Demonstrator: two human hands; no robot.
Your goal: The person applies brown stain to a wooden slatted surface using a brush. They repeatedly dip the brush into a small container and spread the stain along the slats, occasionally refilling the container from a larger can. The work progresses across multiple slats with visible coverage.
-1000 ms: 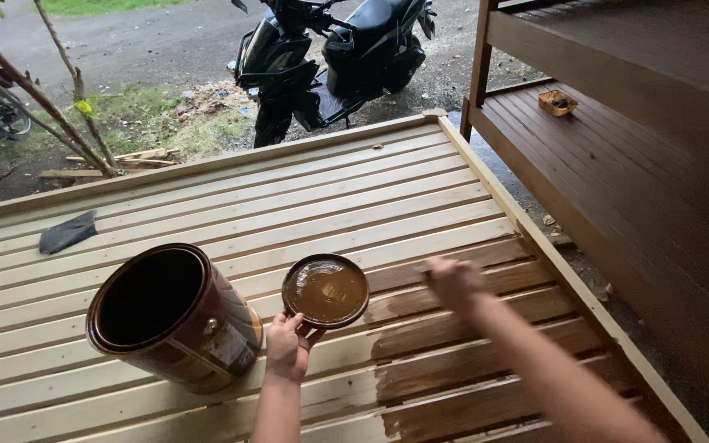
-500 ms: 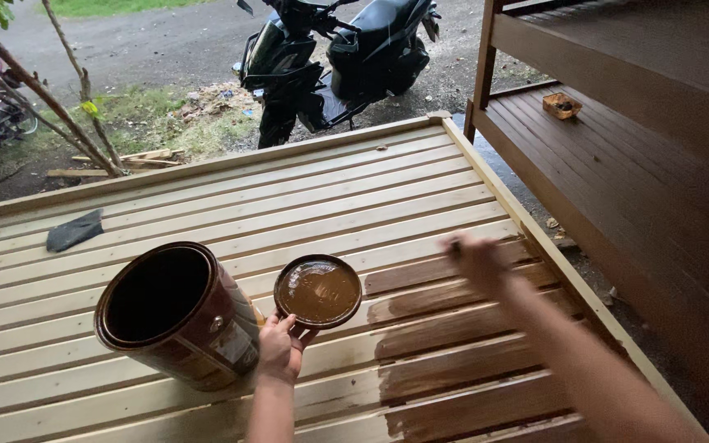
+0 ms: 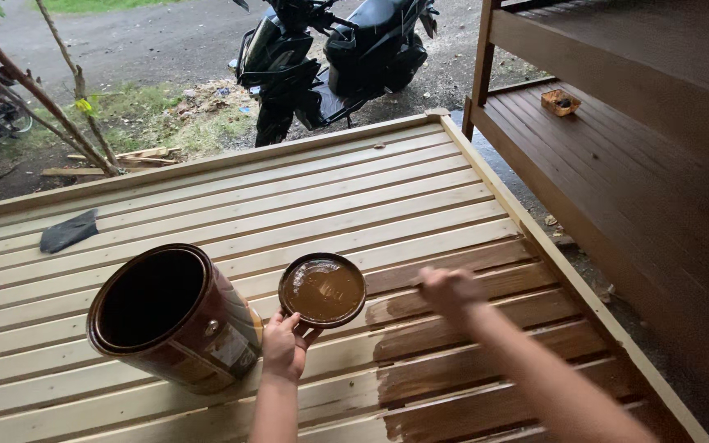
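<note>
Down on the slatted wooden panel (image 3: pixel 207 189), the left hand (image 3: pixel 285 349) is closed on the near rim of a round can lid (image 3: pixel 322 290), fingers curled up around its edge. The lid lies about level near the middle of the panel, its upturned face coated with brown stain. Just beside that hand, toward the panel's left edge, stands an open paint can (image 3: pixel 176 316), tilted a little, its inside dark and its outer wall streaked with brown. The hand's wrist is close to the can's wall; whether they touch cannot be told.

The right hand (image 3: pixel 446 289) is blurred over the slats to the right of the lid, apart from it. It looks closed, but whether it grips anything cannot be told. It sits at the border where pale bare wood meets the stained brown patch (image 3: pixel 486 361), which covers the panel's near right corner.

A dark rag (image 3: pixel 69 230) lies near the far left edge. Beyond the far edge stands a black scooter (image 3: pixel 330 57), and to the right runs a dark brown bench (image 3: pixel 617 164).
</note>
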